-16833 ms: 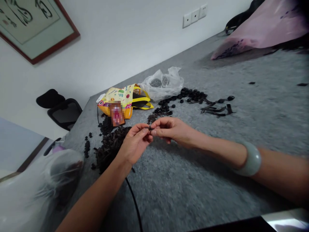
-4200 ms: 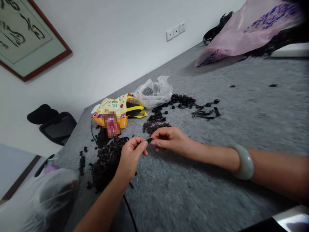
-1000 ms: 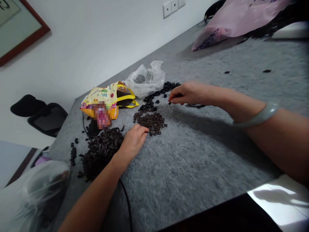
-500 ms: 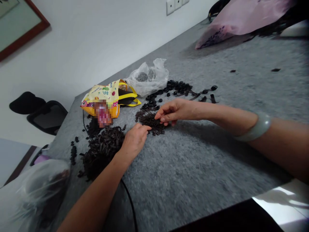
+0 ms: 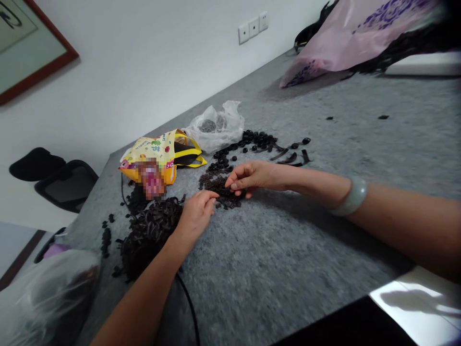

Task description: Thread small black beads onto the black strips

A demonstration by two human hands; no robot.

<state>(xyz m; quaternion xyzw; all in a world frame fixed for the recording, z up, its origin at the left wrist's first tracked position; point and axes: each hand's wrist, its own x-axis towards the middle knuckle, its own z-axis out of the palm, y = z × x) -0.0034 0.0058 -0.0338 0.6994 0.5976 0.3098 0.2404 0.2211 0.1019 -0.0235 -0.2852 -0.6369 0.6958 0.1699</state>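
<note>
Right hand (image 5: 252,177), a pale green bangle (image 5: 355,196) at the wrist, is at the pile of small dark pieces (image 5: 227,203), thumb and forefinger close together; grip unclear. Left hand (image 5: 197,209) is at the pile's near-left edge, beside a heap of dark strips (image 5: 153,226). Black rings (image 5: 260,139) lie beyond, near a translucent plastic bag (image 5: 216,132).

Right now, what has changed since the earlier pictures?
The dark strip once held between the left hand and right hand is gone from there. The right hand went out by the black rings, then back left to the small dark pieces; whether it holds one is unclear. The yellow bag stayed put.
</note>
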